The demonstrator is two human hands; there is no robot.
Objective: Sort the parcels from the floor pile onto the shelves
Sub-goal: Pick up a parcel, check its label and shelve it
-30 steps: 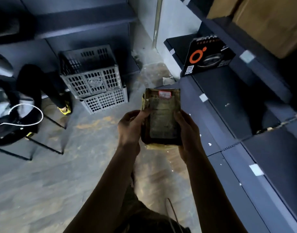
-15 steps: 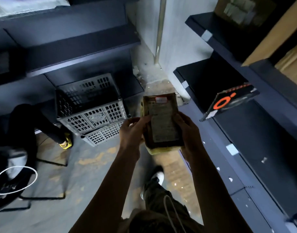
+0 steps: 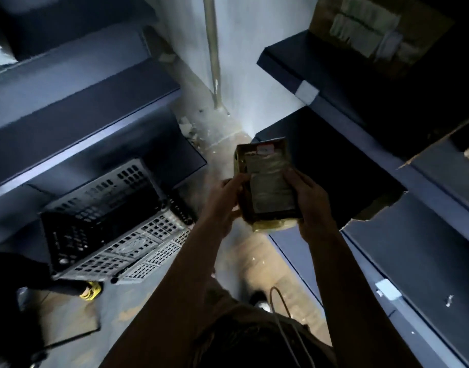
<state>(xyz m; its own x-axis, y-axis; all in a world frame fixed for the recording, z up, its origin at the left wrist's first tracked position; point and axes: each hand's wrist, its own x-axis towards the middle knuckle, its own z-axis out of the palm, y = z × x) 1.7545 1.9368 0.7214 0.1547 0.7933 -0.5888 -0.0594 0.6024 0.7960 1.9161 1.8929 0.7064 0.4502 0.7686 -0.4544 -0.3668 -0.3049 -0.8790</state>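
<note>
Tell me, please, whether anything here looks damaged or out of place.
The right-hand shelf board has a ragged, chipped edge just right of the parcel, which both the left hand and right hand hold. Rubble lies in the floor corner.

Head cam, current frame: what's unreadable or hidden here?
Label text on the parcel: head view, too blurred and small to read.
The parcel's lower sides: head view, covered by the left hand and right hand.
The cardboard box on the upper right shelf: head view, cut off by the top edge, label blurred.
Contents of the grey crates: head view, interior too dark.
The floor pile: outside the frame.
</note>
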